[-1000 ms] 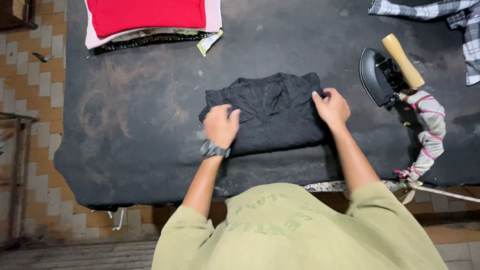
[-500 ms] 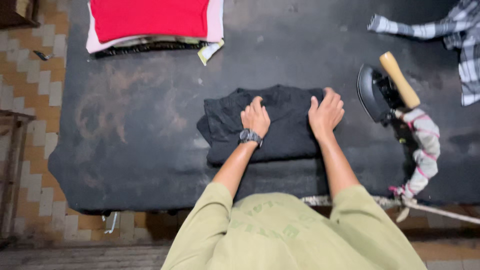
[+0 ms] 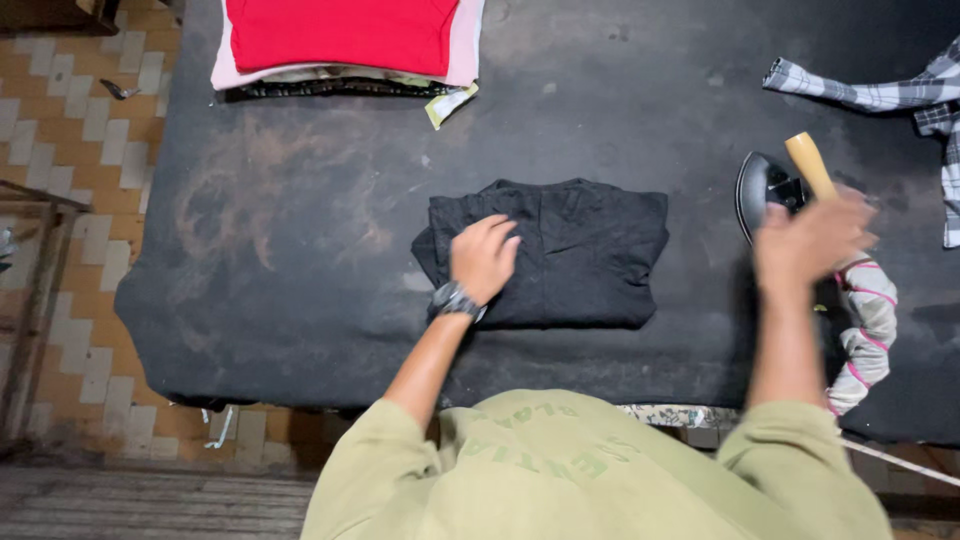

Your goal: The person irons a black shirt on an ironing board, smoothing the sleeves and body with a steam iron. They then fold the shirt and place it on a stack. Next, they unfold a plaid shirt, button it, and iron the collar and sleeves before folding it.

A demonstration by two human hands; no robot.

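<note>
A: Where is the folded black garment [image 3: 555,255] lying right now?

B: It is sitting flat near the middle of the dark padded table [image 3: 300,200], folded into a rough rectangle. The person's left hand [image 3: 483,258] is resting on its left part, palm down, fingers spread loosely and flat on the cloth, not pinching anything

A: And the other hand?

B: The right hand [image 3: 812,240] is hovering off to the side, just by the wooden handle of the iron [image 3: 790,180]. It is blurred, so whether those fingers are curling or opening cannot be told; they are not yet gripping the handle, as far as can be seen

A: How is the garment likely handling?

B: It is looking soft, thin and light, a limp knit that is sagging wherever it is unsupported. It is probably not slippery on that padded cover, and nothing about it is fragile. Lifted by one corner, the folds would likely be falling open, so taking it from both short edges, or sliding a flat hand underneath, is seeming the safer hold

A: Anything else lying about?

B: A stack of folded clothes [image 3: 345,45], red on top, is sitting at the far edge, well apart from the garment. A checked shirt [image 3: 880,95] is trailing in from the far right, and a cloth-wrapped cord [image 3: 865,330] is hanging near the iron
</note>
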